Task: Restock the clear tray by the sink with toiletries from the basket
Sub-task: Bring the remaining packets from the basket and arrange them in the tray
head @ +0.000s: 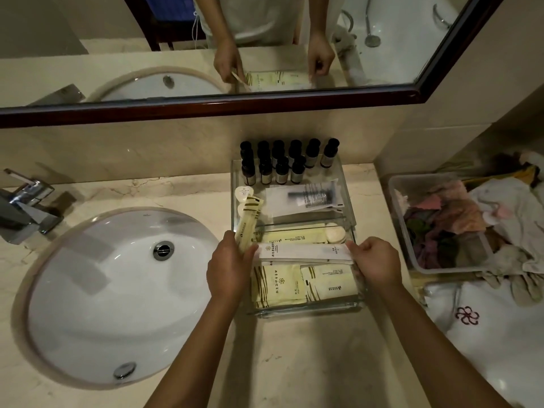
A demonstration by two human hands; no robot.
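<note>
**Packet held between both grips over the tray**

Long white paper packet [304, 252] with a small flower mark runs crosswise between the two grips. It sits over the front half of the clear, straight-walled rectangular tray [351, 201], which stands on the pale marble table [294, 363]. The left grip [228, 267] is clamped round the packet's left end. The same fingers also hold a slim cream-yellow sachet with brown stripes [249, 216], which sticks up and away from that grip at a tilt. The right grip [376, 262] is closed on the packet's right end, pinching it. Whether the packet rests on the items beneath it cannot be told.

Just below the grips and nearer the person, flat cream-yellow packets with brown stripes [278, 285] lie in the tray's front part. Just beyond the white packet, between the grips, are another long yellow packet [291, 235] and a stack of round white pads [335, 232]. Farther beyond them lies a clear sachet with a dark slim item inside [309, 197]. Small round white tubs [243, 192] sit beyond the left grip. At the tray's far wall stand small bottles with black caps [282, 164].

Left of the left grip is the oval white sink [88, 290] with a chrome tap [26, 207]. Right of the right grip stands a clear plastic bin [396, 187] of crumpled cloths. Nearer than that bin lies a white towel with a red embroidered flower [485, 343]. Far beyond the grips, a dark wood-framed mirror [206, 108] reflects both of them.
</note>
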